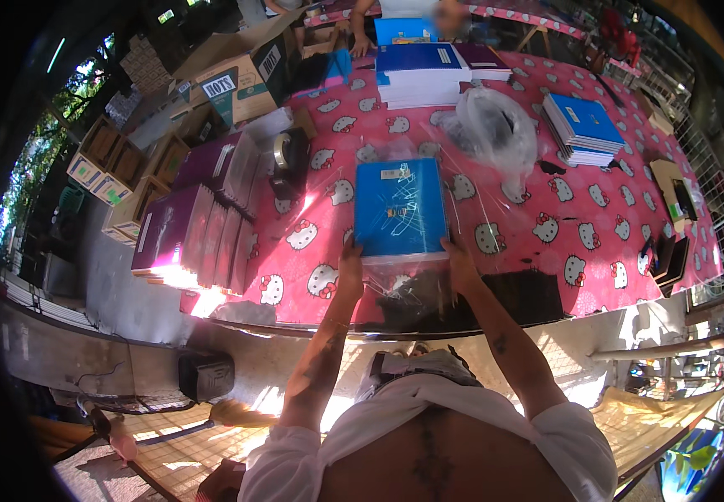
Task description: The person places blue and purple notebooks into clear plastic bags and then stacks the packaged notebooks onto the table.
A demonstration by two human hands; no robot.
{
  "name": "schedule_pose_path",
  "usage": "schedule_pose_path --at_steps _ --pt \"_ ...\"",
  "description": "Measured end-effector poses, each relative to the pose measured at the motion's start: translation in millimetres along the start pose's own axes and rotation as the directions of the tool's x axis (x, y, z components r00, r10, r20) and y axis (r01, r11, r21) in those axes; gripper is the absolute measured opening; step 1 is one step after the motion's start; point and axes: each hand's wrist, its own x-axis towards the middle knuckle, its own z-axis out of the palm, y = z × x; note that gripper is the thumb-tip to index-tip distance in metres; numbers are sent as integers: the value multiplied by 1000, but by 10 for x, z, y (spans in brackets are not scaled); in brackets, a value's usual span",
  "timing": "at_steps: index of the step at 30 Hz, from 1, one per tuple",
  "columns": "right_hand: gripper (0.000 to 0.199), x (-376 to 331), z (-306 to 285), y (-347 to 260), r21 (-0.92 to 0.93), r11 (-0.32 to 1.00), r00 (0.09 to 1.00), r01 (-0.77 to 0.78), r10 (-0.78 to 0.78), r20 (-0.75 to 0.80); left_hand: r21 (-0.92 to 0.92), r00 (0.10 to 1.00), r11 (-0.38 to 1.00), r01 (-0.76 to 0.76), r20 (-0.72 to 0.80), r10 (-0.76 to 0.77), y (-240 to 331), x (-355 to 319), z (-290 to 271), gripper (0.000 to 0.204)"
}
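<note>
A blue notebook stack [399, 209] lies in front of me on the table, inside a clear plastic bag [408, 280] that glints on its cover. My left hand [351, 258] grips the bagged stack at its near left corner. At the near right corner, my right hand [460, 258] holds it the same way, with the thumb along the edge. The fingers beneath are partly hidden. Loose plastic hangs past the near edge, between my wrists.
Wrapped purple notebooks [173, 226] stand at left beside a tape dispenser [289, 159]. Crumpled plastic bags [500, 134] and blue notebooks [581, 125] lie at right. Taller notebook stacks [420, 75] stand ahead, near another person's arm [362, 29]. A cardboard box [240, 84] is at far left.
</note>
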Motion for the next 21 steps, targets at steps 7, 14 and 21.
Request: schedule_pose_path --at_steps 7,14,21 --pt "48 12 -305 86 -478 834 961 274 -257 101 87 979 984 152 -147 -138 11 9 163 61" --pt "28 -519 -650 -282 -857 20 812 515 -331 480 560 957 788 -257 32 289 -160 -603 -686 40" --pt "27 -688 -184 -113 -763 16 706 646 -392 589 724 704 165 -670 550 449 52 -651 -255 32"
